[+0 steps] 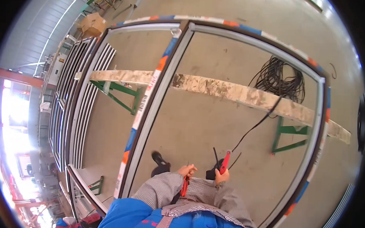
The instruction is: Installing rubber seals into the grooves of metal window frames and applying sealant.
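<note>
Both grips clamped: left hand [187,170] on red pliers [184,185], right hand [221,177] on red-handled tool [225,162].

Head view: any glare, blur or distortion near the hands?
Head view: heavy fisheye bending, so the grey window frame and wooden plank curve; blown-out glare along the left edge; black vignette at the corners. The left hand and right hand with its red tool are small and slightly soft, evenly lit, no hard shadows.
</note>
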Demonstrator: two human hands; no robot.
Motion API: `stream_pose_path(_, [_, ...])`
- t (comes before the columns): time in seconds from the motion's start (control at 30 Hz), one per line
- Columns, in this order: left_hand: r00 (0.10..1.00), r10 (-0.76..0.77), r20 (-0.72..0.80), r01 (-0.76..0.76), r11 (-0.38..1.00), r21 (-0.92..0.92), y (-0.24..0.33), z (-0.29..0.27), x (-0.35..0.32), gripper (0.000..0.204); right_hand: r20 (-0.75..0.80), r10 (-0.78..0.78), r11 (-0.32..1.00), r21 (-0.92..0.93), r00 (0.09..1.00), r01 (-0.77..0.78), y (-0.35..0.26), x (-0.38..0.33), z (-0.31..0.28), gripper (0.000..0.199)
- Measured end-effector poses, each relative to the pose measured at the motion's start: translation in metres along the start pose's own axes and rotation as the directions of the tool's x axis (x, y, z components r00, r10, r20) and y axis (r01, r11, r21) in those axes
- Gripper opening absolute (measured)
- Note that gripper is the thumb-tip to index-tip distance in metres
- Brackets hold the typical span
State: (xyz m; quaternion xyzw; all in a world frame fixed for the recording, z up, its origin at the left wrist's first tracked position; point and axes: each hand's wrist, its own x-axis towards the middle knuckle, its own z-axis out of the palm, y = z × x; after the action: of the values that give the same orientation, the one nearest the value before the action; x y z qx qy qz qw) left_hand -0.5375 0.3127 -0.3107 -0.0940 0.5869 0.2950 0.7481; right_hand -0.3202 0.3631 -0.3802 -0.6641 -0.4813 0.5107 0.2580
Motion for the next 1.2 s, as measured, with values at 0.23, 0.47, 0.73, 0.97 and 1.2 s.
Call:
stream_pose_path(0.23, [0.951, 0.1, -0.294, -0.12, 0.992, -0.05, 0.046, -0.111, 0.163, 0.032, -0.044, -0.067, 0.99, 0.12, 0.997, 0.072, 0.064, 0.048, 0.125, 0.021])
stream_pose_path(0.47, [0.914, 0.142, -0.38, -0.063, 0.975, 0.213, 0.062, -0.23, 0.26, 0.027, 0.128, 0.639, 0.611, 0.515, 0.759, -0.601, 0.026, 0.05, 0.187, 0.019])
stream_pose_path(0.73, [0.982, 0.045, -0.186, 0.048, 0.883, 0.467, 0.049, -0.287, 0.263, 0.024, -0.128, 0.725, 0.648, 0.46, 0.677, -0.607, 0.076, 0.01, 0.191, 0.029])
stream_pose_path(0.97, [0.935, 0.344, 0.081, -0.337, 0.795, 0.505, 0.033, -0.265, 0.236, 0.024, -0.119, 0.761, 0.618, 0.432, 0.638, -0.656, 0.078, 0.011, 0.248, 0.018])
stream_pose_path(1.2, [0.944, 0.325, 0.053, -0.311, 0.825, 0.472, 0.093, -0.309, 0.142, 0.016, -0.044, 0.638, 0.755, 0.23, 0.769, -0.614, 0.063, 0.024, 0.321, 0.013])
